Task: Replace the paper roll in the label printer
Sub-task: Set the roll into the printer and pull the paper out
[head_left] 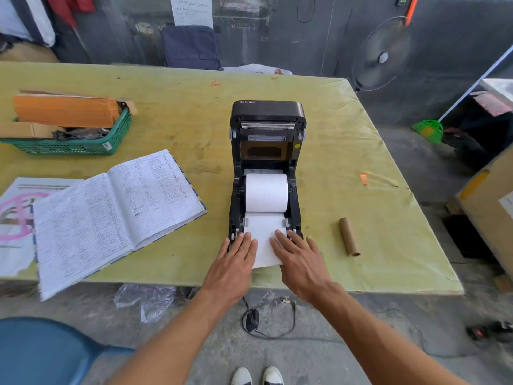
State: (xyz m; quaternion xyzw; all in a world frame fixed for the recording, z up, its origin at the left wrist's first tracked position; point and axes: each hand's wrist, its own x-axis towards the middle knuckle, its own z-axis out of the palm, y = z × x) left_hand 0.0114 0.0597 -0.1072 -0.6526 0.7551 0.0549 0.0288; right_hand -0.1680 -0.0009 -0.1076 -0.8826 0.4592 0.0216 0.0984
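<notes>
Hands first, lower centre of the frame: left hand (238, 257) and right hand (299, 259) both lie flat, palms down, fingers straight, gripping nothing. Fingertips press on the two side edges of the paper strip (263, 237) where it leaves the front of the label printer (266, 151). Strip's loose end lies on the table (347, 151).

Just above the hands, the strip passes between two grey guides (247, 222). Farther up, the new paper roll (266, 193) sits in the printer's bay, full and white. Lid (268, 109) stands raised at centre frame, not yet closed. Empty cardboard core (349, 237) lies at right, well apart from the printer. Open ledger (116, 204) at left, green basket (83, 147) at upper left.

Risks, as judged:
- Uneven pressure from one hand could skew the strip between the guides. A lid closed on it would then feed crooked or jam.
- Lifting both hands together could let the strip curl back into the bay.
- Roll seating on its holders cannot be confirmed from here.
</notes>
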